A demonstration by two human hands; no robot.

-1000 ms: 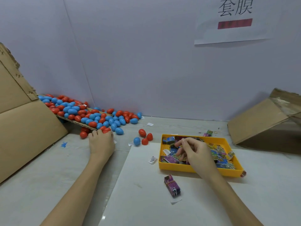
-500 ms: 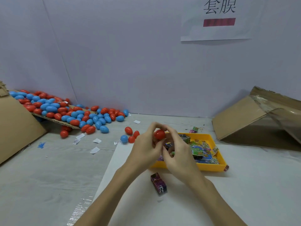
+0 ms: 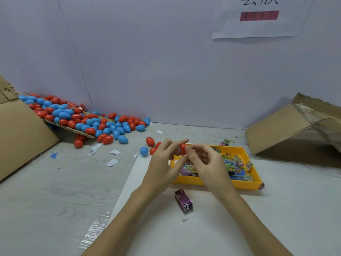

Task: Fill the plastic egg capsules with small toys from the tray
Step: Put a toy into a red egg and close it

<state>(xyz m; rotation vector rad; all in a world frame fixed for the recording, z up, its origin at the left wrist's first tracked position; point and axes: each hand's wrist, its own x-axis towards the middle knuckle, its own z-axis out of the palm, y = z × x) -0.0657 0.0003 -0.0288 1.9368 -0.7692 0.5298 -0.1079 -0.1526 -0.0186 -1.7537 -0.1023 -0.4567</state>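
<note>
A second ago the hands were apart, the left one by the pile of eggs and the right one in the tray. Now both hands have come together above the near left corner of the tray, and they hold one red egg (image 3: 183,149) between them.

The left hand (image 3: 164,164) has its fingers curled round the left side of the red egg, with one finger stretched out over the top. The right hand (image 3: 207,164) pinches the right side of the egg with its fingertips. I cannot tell if the egg is open or closed, or if a toy is inside it.

The yellow tray (image 3: 247,185) sits on a white sheet (image 3: 212,233), just behind the hands. It is full of small toy packets (image 3: 235,166) in many colours.

One small purple packet (image 3: 184,200) lies on the white sheet in front of the tray, near the wrists.

A big pile of red and blue eggs (image 3: 88,120) lies far to the left, on a flat piece of cardboard by the wall. A few loose eggs (image 3: 147,146) sit between the pile and the tray.

Small white paper scraps (image 3: 112,161) lie on the grey table (image 3: 55,200). A brown box (image 3: 287,133) leans on its side at the right. Another brown box (image 3: 20,137) leans at the left. A white paper sign (image 3: 260,17) with a red bar hangs on the wall.
</note>
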